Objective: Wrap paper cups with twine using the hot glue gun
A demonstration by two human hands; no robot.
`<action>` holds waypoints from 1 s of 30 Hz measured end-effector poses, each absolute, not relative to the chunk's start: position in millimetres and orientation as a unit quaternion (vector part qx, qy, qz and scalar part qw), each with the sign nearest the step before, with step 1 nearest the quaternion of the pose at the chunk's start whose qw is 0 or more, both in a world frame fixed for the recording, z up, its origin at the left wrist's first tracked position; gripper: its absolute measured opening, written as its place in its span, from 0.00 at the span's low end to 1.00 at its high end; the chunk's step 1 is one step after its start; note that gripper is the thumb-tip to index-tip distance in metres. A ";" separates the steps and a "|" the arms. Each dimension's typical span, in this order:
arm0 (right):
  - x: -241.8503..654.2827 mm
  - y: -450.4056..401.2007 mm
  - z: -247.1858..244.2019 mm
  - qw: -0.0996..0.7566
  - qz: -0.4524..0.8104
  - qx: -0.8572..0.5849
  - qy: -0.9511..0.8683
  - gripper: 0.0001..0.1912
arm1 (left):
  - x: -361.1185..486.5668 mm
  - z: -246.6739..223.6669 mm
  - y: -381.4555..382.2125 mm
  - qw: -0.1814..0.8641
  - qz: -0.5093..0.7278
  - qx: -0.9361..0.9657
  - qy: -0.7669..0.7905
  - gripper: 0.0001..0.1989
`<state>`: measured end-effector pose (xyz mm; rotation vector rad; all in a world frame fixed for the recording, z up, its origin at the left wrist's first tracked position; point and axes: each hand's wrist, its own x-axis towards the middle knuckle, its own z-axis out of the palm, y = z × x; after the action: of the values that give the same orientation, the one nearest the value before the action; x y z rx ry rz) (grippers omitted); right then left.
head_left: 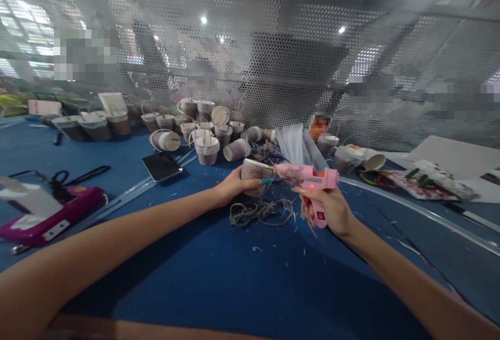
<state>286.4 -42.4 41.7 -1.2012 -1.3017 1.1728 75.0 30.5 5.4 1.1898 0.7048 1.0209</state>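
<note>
My left hand (233, 186) is wrapped around a small grey-brown cup (253, 171), tilted just above the blue table. In my right hand (332, 202) is a pink hot glue gun (304, 175), gripped by its handle, with a small red light showing on its body. The gun's nozzle points left and meets or nearly meets the cup's rim; I cannot tell if they touch. A loose tangle of grey-brown cord (261, 212) lies on the table right below the cup.
Several small cups with thin handles (207, 150) crowd the table's back. A phone (162, 166) and a magenta power strip (50, 215) lie left. Clear sticks (299, 145) stand behind the gun. White sheets (453, 163) and a patterned bag (433, 181) are at right. A perforated metal screen (234, 43) rises behind.
</note>
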 end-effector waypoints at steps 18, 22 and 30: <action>288.9 -42.4 44.8 0.485 0.452 -0.517 -0.542 0.16 | 73.4 5.3 33.0 0.689 0.457 0.483 0.287 0.27; 288.7 -42.8 47.0 0.474 0.455 -0.519 -0.546 0.18 | 73.1 5.6 33.7 0.693 0.456 0.478 0.288 0.28; 286.9 -42.4 48.3 0.482 0.444 -0.517 -0.551 0.10 | 72.2 4.3 34.5 0.696 0.452 0.484 0.278 0.27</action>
<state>286.9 -42.4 48.3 -1.2594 -1.3441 1.0824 72.2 34.5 4.3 1.0789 0.6191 1.0083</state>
